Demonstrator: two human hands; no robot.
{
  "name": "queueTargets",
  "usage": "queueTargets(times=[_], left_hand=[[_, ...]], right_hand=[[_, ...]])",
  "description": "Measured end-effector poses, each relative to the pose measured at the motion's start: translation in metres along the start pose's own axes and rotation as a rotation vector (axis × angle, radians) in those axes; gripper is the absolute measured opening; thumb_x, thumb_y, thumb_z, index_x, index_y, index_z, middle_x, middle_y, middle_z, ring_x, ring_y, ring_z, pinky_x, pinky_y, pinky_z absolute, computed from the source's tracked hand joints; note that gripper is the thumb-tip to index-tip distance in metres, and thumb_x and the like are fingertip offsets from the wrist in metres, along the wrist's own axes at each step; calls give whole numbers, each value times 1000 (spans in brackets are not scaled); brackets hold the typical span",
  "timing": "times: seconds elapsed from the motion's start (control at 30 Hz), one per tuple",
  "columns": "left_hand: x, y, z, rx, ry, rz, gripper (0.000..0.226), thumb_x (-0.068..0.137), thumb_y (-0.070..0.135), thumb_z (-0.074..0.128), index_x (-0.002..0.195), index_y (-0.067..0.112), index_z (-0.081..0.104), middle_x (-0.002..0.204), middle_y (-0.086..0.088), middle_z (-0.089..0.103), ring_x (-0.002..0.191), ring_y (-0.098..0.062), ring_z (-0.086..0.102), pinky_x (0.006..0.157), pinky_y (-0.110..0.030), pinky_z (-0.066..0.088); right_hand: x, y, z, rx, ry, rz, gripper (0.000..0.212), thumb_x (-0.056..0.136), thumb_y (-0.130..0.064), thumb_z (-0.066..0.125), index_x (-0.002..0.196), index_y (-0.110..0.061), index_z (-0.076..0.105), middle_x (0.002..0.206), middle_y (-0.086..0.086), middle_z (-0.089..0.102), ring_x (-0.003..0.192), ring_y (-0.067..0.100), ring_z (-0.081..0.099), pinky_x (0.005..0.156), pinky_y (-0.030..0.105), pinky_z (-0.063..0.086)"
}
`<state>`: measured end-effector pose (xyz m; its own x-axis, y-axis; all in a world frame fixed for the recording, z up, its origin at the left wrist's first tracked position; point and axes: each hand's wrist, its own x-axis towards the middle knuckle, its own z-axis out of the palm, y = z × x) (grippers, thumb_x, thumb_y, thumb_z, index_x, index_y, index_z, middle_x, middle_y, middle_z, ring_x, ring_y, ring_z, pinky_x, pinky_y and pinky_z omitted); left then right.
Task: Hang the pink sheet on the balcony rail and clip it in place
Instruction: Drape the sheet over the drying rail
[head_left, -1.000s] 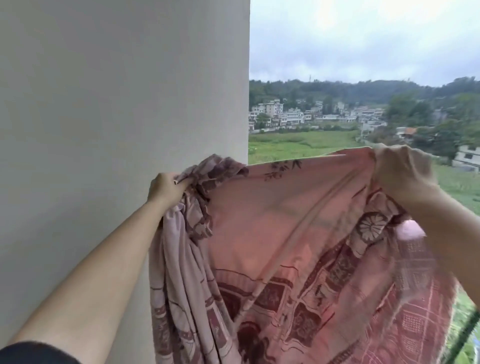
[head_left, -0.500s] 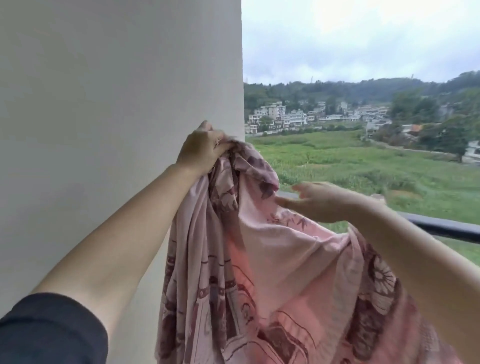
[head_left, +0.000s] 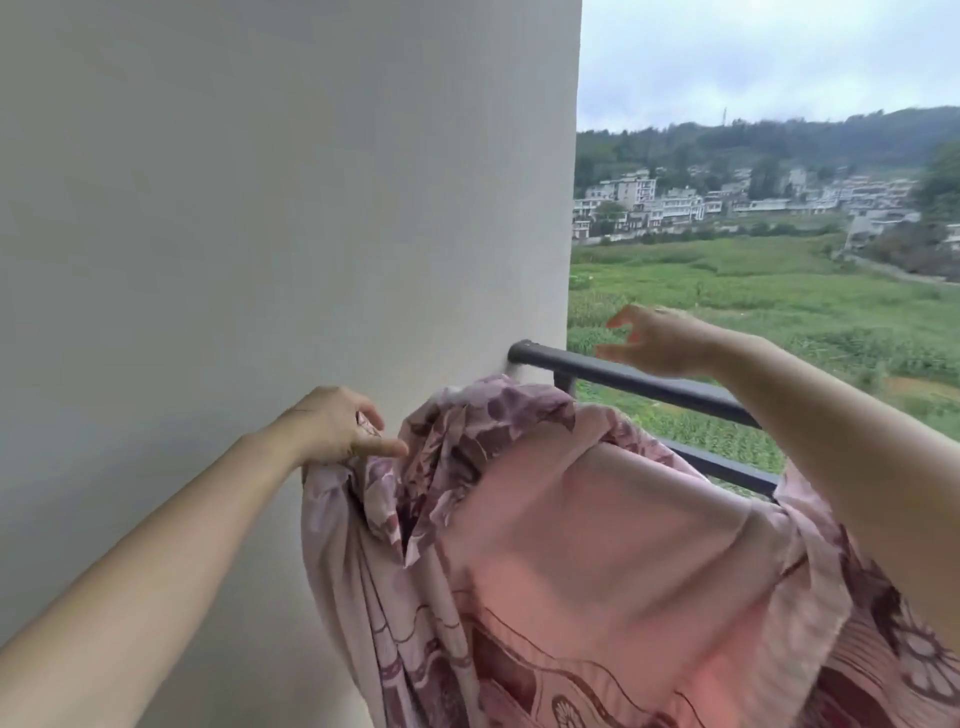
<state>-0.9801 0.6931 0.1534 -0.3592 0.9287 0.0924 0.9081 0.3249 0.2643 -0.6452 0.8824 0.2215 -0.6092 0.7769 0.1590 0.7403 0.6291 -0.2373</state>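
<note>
**Sheet bunched in left hand, right hand free**

Pink sheet (head_left: 597, 545) billows low in view. Its gathered edge runs up into the left hand (head_left: 337, 426), which grips it beside the white wall (head_left: 260, 208), index finger sticking out. The sheet's top fold sits just below the dark balcony rail (head_left: 649, 382); contact unclear. Right hand (head_left: 660, 340) hovers above the rail, fingers loosely spread, holding nothing. Green field (head_left: 753, 291) beyond.
</note>
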Motion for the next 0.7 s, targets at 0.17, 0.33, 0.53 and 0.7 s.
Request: queueTargets(times=[0.17,0.33,0.53,0.7], left_hand=[[2,-21,16,355,-393,-77,63,42,65,89,75,18,61,71,4,63,70,-17,64,57,-26,52],[16,-42,-2,381,105,-219,22,89,37,60,77,19,61,95,-11,71,86,-29,66,71,-31,51],[46,26,-71,-155,918,-355,26,98,28,46,107,8,59,107,-22,67,103,-44,62,82,-44,47],[80,110,-99,-431,1097,-117,23,99,24,46,106,6,56,101,-12,69,98,-34,63,78,-36,42]], right_hand=[[8,-49,48,32,-255,-168,65,87,-65,59,137,-24,53,130,-4,60,114,16,58,97,30,45],[21,-37,45,140,168,-64,17,100,-32,53,103,-15,52,106,9,60,89,26,52,74,33,41],[0,-17,-16,351,642,154,26,104,-39,42,104,-13,48,93,9,51,85,26,47,74,35,33],[-36,17,-65,218,891,219,31,105,-36,41,112,-7,51,90,10,48,81,24,41,70,34,28]])
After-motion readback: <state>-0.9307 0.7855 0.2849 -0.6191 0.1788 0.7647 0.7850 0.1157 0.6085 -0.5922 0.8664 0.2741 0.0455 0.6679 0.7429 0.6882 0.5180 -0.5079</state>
